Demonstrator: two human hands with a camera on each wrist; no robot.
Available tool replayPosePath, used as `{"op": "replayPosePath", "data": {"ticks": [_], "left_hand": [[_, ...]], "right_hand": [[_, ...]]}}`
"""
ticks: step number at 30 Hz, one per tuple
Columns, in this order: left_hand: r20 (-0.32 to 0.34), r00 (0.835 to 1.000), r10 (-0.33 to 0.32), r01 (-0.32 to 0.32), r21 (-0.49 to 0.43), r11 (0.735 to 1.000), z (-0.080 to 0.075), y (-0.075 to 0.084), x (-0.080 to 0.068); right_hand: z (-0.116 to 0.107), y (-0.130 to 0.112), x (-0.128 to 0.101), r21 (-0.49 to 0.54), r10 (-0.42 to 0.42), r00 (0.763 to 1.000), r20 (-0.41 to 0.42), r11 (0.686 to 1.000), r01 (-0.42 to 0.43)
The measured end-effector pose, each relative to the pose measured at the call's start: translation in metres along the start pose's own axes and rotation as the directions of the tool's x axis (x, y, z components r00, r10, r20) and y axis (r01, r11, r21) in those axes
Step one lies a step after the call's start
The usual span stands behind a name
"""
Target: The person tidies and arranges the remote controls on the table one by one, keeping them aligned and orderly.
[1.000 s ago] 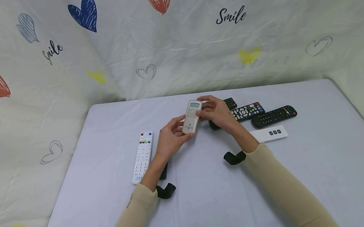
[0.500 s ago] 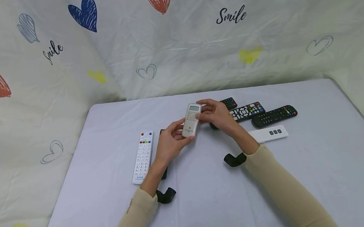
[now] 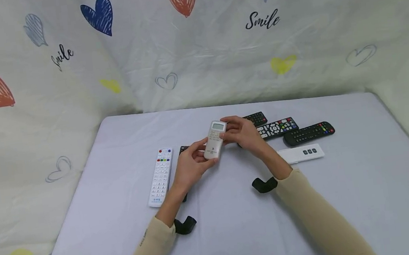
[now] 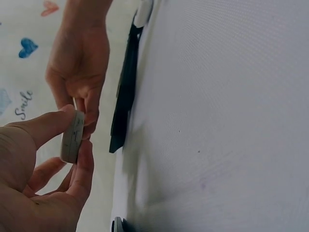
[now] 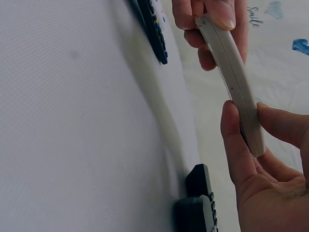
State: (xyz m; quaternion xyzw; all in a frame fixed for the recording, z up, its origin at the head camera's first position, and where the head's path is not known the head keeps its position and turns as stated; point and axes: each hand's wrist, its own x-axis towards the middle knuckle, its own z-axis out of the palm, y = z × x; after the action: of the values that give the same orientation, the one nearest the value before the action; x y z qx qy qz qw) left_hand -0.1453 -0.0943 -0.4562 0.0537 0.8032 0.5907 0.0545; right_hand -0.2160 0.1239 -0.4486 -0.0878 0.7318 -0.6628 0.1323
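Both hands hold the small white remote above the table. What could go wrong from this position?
1. The left hand and right hand each hold an end of the white remote with fingertips only, above the table; it might slip and fall.
2. A black remote lies partly hidden under the left hand, so lowering that hand could push it.
3. The black remotes lie close beside the right hand; a wide move might knock them.

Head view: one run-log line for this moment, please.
left hand: grips small white remote lower end | right hand: pinches its upper end | remote: held above table | long white remote: lying left
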Motion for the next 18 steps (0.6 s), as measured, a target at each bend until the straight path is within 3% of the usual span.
{"op": "replayPosePath", "data": {"ticks": [18], "left_hand": [[-0.044, 0.998, 0.054, -0.052, 0.053, 0.997, 0.006, -0.005, -0.015]], "right_hand": [[0.007, 0.006, -0.011, -0.004, -0.058, 0.998, 0.028, 0.998, 0.058]]}}
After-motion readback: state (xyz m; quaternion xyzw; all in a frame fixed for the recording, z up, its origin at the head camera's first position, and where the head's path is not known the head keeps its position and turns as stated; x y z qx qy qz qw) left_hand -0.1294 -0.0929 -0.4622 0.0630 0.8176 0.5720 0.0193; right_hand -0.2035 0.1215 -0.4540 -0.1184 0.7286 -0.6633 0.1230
